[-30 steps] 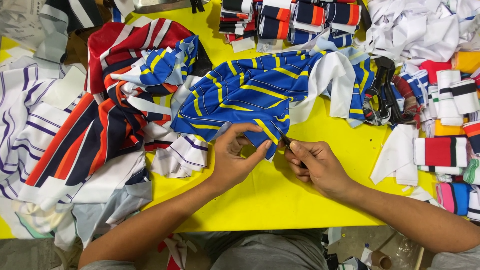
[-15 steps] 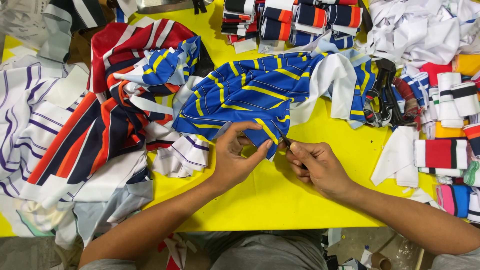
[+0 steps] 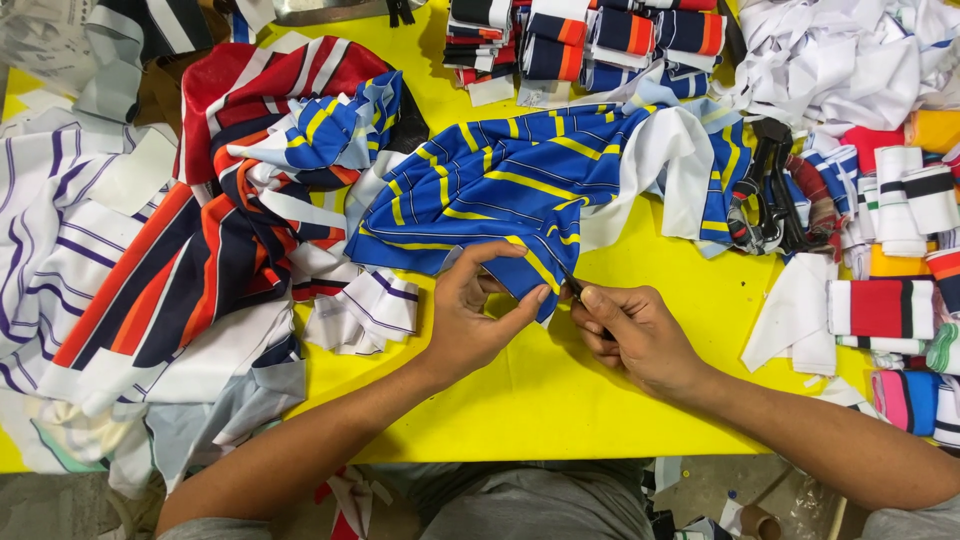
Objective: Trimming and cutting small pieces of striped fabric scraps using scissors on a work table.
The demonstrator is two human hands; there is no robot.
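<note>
A blue fabric piece with yellow stripes (image 3: 510, 185) lies spread on the yellow table (image 3: 560, 400). My left hand (image 3: 475, 315) pinches its near corner between thumb and fingers. My right hand (image 3: 635, 335) is closed around a small dark tool whose tip (image 3: 573, 290) touches the same corner; most of the tool is hidden in my fist. The two hands sit close together, almost touching.
A heap of red, navy, orange and white striped fabric (image 3: 190, 250) fills the left side. Stacks of folded striped pieces (image 3: 590, 35) stand at the back. White cloth (image 3: 850, 60) lies at the back right, black scissors (image 3: 770, 190) and striped rib bands (image 3: 890, 300) at the right.
Both hands stay at the fabric's near corner; the fingers have only shifted slightly on the edge.
</note>
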